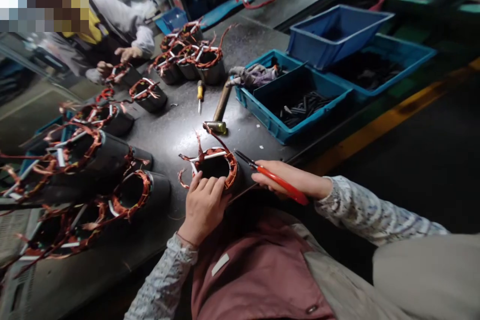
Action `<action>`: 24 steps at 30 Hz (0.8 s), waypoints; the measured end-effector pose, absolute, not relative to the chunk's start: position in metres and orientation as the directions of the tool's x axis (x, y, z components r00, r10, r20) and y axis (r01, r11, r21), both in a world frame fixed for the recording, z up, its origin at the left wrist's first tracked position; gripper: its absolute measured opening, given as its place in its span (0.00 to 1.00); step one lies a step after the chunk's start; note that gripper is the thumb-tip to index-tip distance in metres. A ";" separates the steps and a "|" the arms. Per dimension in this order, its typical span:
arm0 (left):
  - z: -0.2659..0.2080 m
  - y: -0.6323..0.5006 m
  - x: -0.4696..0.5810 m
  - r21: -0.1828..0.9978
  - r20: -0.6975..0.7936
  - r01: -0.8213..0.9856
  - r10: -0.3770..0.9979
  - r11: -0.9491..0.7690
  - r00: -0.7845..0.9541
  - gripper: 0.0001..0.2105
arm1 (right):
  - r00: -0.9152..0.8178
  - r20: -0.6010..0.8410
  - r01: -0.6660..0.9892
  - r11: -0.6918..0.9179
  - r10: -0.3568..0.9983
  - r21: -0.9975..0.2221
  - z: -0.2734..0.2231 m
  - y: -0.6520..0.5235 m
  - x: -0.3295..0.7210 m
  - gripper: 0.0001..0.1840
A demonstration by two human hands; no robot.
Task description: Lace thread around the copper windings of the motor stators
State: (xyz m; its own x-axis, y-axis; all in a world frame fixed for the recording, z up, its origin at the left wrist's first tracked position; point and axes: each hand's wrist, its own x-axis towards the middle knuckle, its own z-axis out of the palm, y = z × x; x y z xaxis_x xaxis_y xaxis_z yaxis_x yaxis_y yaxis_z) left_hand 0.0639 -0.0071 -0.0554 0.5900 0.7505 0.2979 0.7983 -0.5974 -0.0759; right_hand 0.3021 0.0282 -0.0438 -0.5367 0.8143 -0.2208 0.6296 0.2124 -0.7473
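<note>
In front of me on the bench stands a motor stator [233, 170], a dark cylinder ringed with copper windings, white sleeves and loose wire ends. My left hand [206, 205] grips its near rim, fingers bent over the edge of the opening. To the right, my right hand [290, 172] is closed around red-handled scissors [285, 187]. Their dark tips point left, just beside the stator's rim and apart from my left hand. Just beyond the stator lies a hammer [222, 105], with a yellow-handled screwdriver [200, 91] to its left.
More stators [159, 187] crowd the left side, some stacked; another group [212, 71] stands farther back. Blue bins [266, 120] with dark small parts and a grey glove [258, 74] line the right edge. Across the bench, a co-worker's hands [127, 54] touch another stator.
</note>
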 end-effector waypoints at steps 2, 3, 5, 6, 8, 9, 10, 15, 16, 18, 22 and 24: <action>-0.056 -0.007 0.063 -0.070 0.296 0.800 0.754 -0.596 0.587 0.11 | -0.537 -0.194 0.622 0.230 0.821 -0.749 -0.045 0.030 0.296 0.11; -0.057 -0.007 0.063 -0.069 0.294 0.801 0.755 -0.595 0.586 0.11 | -0.525 -0.196 0.631 0.224 0.828 -0.743 -0.046 0.031 0.292 0.11; -0.057 -0.007 0.062 -0.064 0.292 0.800 0.755 -0.597 0.587 0.11 | -0.486 -0.212 0.648 0.187 0.848 -0.739 -0.049 0.032 0.286 0.11; -0.058 -0.007 0.061 -0.059 0.293 0.798 0.754 -0.600 0.588 0.11 | -0.465 -0.213 0.649 0.167 0.859 -0.742 -0.050 0.032 0.283 0.11; -0.058 -0.006 0.062 -0.044 0.295 0.792 0.749 -0.609 0.593 0.11 | -0.432 -0.194 0.637 0.145 0.881 -0.757 -0.052 0.032 0.278 0.10; -0.059 -0.006 0.062 -0.038 0.296 0.790 0.748 -0.612 0.594 0.11 | -0.416 -0.178 0.625 0.139 0.892 -0.768 -0.052 0.032 0.277 0.10; -0.059 -0.006 0.063 -0.034 0.298 0.791 0.749 -0.611 0.592 0.11 | -0.399 -0.159 0.611 0.133 0.903 -0.780 -0.053 0.031 0.276 0.11; -0.057 -0.011 0.062 -0.001 0.293 0.806 0.770 -0.592 0.566 0.09 | -0.393 -0.088 0.569 0.167 0.915 -0.805 -0.055 0.019 0.280 0.18; -0.056 -0.010 0.061 0.009 0.282 0.794 0.763 -0.608 0.581 0.08 | -0.389 -0.090 0.589 0.172 0.917 -0.790 -0.058 0.017 0.285 0.19; -0.051 -0.004 0.054 0.015 0.245 0.757 0.737 -0.653 0.631 0.09 | -0.175 -0.149 0.719 0.023 0.973 -0.695 -0.064 0.024 0.299 0.16; -0.035 0.016 0.039 -0.009 0.097 0.795 0.791 -0.607 0.604 0.11 | -0.135 -0.216 0.938 0.055 0.967 -0.341 -0.077 0.059 0.314 0.29; -0.028 0.024 0.046 0.015 -0.003 0.823 0.823 -0.568 0.568 0.18 | -0.202 -0.180 0.959 0.157 0.963 -0.236 -0.081 0.070 0.309 0.31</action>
